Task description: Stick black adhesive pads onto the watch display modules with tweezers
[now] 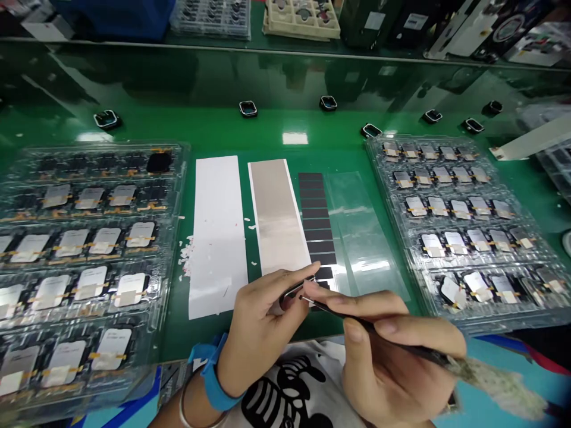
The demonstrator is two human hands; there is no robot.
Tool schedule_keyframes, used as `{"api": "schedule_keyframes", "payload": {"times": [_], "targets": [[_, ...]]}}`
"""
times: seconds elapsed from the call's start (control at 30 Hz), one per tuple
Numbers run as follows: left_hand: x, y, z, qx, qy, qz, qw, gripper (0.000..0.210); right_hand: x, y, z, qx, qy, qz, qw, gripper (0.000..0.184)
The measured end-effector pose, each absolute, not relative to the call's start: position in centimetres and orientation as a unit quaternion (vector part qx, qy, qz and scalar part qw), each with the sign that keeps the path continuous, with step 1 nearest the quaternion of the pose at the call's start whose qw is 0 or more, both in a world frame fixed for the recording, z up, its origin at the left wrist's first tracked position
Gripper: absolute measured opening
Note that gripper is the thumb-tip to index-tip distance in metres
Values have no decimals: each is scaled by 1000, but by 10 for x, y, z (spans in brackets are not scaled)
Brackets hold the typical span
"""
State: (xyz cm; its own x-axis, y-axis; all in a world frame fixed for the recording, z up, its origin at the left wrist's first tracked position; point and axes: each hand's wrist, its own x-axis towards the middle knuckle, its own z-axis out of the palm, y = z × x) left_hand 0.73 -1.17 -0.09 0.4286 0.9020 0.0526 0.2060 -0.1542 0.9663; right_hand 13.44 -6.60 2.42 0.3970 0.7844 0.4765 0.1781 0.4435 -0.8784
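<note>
My left hand (263,315) is closed around a small dark flat part (292,291), like a watch display module, pinched by the fingertips and mostly hidden by them. In my right hand (397,351) is a pair of slim black tweezers (370,327), with a pale, rough-looking back end. The tip meets the part by my left thumb; whether it grips anything is too small to tell. Just beyond my fingers lies a sheet of black rectangular stickers (316,220). Beside it are a beige strip with white edges (279,214) and clear film (363,226).
A clear tray of silver-backed modules (172,238) stands on the left, another tray (395,220) on the right. Between them lies a white sheet (218,238), with paper scraps (186,258) at its left edge. Several watch cases (248,108) line the back, below a shelf edge (285,54).
</note>
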Motion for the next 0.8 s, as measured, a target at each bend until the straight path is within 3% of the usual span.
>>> {"api": "schedule_keyframes", "payload": {"times": [0.27, 0.5, 0.8], "targets": [[8, -12, -5, 666, 396, 400, 490, 56, 125, -63, 15, -482, -536, 186, 668, 47], [9, -11, -5, 694, 386, 389, 467, 55, 113, -55, 15, -500, -490, 171, 693, 36], [8, -11, -3, 691, 377, 380, 486, 51, 114, -51, 11, -504, -486, 161, 696, 41]]}}
